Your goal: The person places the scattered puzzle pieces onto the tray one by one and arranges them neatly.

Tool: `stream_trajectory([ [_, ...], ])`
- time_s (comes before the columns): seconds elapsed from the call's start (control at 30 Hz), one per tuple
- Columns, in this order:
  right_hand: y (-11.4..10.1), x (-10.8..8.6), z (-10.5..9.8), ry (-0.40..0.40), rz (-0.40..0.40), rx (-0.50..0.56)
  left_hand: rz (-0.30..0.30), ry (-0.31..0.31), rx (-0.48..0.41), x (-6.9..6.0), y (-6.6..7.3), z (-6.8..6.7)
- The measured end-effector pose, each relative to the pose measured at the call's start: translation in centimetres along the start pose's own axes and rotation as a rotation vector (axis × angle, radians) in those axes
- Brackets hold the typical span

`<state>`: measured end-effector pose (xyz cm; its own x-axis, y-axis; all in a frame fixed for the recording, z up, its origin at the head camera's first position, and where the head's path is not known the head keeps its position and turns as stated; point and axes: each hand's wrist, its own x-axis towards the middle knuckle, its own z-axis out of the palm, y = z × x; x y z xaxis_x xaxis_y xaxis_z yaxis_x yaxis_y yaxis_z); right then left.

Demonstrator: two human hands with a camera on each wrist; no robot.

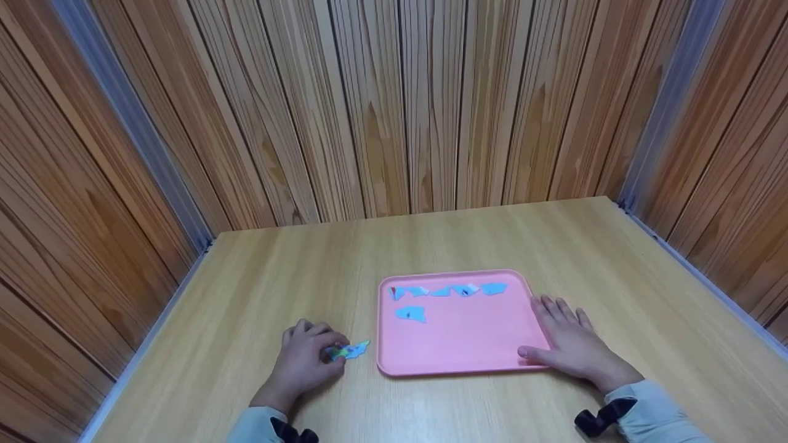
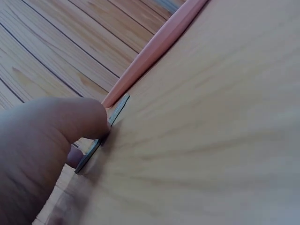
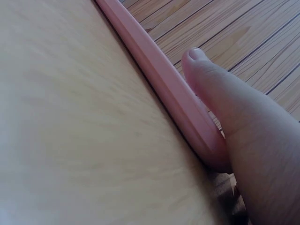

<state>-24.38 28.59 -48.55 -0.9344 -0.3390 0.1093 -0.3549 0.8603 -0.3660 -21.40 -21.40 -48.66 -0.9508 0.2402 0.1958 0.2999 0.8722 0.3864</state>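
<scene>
My left hand (image 1: pixel 308 357) is on the table left of the tray, its thumb and fingers pinching a thin, flat blue-and-green jagged piece (image 1: pixel 354 351). In the left wrist view that piece (image 2: pixel 121 108) appears edge-on, just above the tabletop, partly hidden by a finger. A pink tray (image 1: pixel 462 344) lies to its right. Along the tray's far side runs a row of several small blue jagged pieces (image 1: pixel 494 288), with one more blue piece (image 1: pixel 411 314) below the row at left. My right hand (image 1: pixel 569 344) rests on the tray's right edge, fingers extended and thumb over the near corner.
The light wooden table (image 1: pixel 295 264) reaches back to a wood-plank wall (image 1: pixel 388 111). Plank panels (image 1: pixel 80 184) also stand along the left and right sides, with grey metal posts (image 1: pixel 671 92) in the corners.
</scene>
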Motion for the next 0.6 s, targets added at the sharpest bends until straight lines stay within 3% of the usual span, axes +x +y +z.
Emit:
stream_trajectory([
  [0.27,0.01,-0.01,0.13,0.003,0.006,-0.004,0.053,0.012,-0.037,0.14,-0.51,-0.37],
  [0.6,0.08,0.03,0.09,0.022,-0.004,-0.01,0.091,0.062,0.051,0.52,-0.43,-0.6],
])
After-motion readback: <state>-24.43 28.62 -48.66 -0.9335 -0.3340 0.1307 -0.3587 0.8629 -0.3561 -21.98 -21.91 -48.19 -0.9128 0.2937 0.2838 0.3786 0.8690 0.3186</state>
